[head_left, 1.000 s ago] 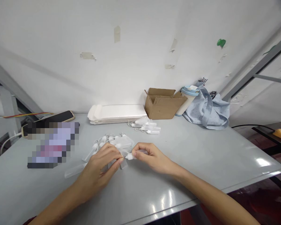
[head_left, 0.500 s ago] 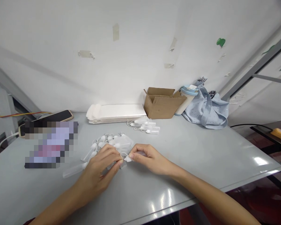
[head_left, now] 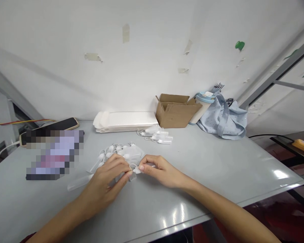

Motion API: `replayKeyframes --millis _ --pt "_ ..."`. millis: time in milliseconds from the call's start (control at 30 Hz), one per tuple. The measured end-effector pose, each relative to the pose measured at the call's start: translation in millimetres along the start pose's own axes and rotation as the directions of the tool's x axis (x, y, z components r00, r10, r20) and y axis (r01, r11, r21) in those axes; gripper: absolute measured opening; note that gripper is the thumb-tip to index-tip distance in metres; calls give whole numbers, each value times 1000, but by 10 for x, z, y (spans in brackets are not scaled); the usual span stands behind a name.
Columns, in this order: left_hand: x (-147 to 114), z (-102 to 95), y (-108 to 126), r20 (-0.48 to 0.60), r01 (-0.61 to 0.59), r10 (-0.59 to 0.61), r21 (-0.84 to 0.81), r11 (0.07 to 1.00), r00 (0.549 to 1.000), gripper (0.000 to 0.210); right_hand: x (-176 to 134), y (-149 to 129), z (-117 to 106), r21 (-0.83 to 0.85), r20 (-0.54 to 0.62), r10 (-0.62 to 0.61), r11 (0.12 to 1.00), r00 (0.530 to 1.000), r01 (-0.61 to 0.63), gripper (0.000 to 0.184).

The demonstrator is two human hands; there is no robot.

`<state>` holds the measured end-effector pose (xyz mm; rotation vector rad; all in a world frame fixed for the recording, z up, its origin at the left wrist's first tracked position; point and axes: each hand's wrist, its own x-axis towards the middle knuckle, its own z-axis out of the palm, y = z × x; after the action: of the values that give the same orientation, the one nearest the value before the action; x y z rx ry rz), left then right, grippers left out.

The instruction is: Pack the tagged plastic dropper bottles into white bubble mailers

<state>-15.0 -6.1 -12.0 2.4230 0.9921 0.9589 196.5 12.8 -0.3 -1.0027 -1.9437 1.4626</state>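
My right hand (head_left: 163, 171) pinches a small clear plastic tube by its white cap (head_left: 136, 170) between thumb and forefinger, its body mostly hidden by the fingers. Thumb and fingertips of my left hand (head_left: 108, 180) are closed on the thin white cord loop (head_left: 133, 165) at the cap's tip. Behind the hands lies a pile of similar clear tubes (head_left: 133, 152) with white caps and cords, partly covered by my left hand. One longer clear tube (head_left: 78, 183) rests left of that hand. Several more corded tubes (head_left: 164, 139) lie farther back.
Flat white cartons (head_left: 129, 118) are stacked against the wall beside an open cardboard box (head_left: 174, 116). A lidded cup (head_left: 201, 107) and a light blue cloth bag (head_left: 224, 118) stand to the right. On the left are a phone (head_left: 57, 125) and a blurred-out device (head_left: 58, 153).
Both hands stay nearly in place, the fingertips still together at the cap and cord. The whole view has shifted very slightly.
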Motion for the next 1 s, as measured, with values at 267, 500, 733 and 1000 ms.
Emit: replayKeyframes --millis 267,500,733,1000 --pt "15 -363 -237 -322 219 -154 177 960 934 11 191 300 -531 -374 -450 -223 926 865 44 43" --pt "-7 -329 -535 -222 325 -268 283 903 938 27 400 585 -730 -825 -293 -398 565 870 -20 35" --pt "-16 -329 -547 -197 467 -424 354 810 884 36 456 629 -593 -992 -81 -370 119 926 -40 38" --pt "-30 -285 -544 -257 421 -346 356 834 902 28 453 632 -591 -963 -113 -545 266 831 44 31"
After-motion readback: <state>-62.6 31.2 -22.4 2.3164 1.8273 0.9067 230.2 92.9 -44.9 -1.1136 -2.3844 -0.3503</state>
